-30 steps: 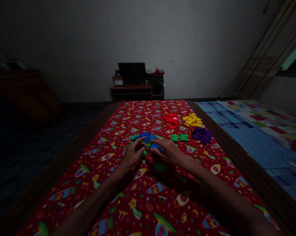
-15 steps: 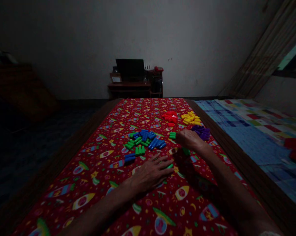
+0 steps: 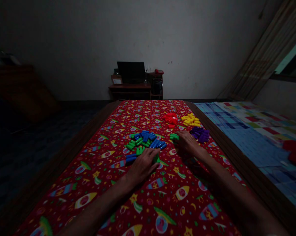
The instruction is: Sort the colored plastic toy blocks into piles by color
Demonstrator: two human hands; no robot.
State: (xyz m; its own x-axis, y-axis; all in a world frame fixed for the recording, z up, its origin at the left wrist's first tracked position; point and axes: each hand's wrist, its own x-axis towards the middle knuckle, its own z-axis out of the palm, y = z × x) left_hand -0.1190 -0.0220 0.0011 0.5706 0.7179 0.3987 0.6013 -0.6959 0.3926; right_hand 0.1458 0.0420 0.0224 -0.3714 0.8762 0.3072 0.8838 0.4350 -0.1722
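Green pieces (image 3: 157, 159); left hand (image 3: 143, 164) gripping; right hand (image 3: 187, 141) touching green cluster (image 3: 173, 136)

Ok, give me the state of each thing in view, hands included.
Left hand: at a green piece, grip unclear
Right hand: fingers at a green cluster, grip unclear
Blue and green pieces: loosely mixed
Red pieces: heaped
Yellow pieces: heaped
Purple pieces: heaped
Patterned cloth: spread out
Monitor: screen dark
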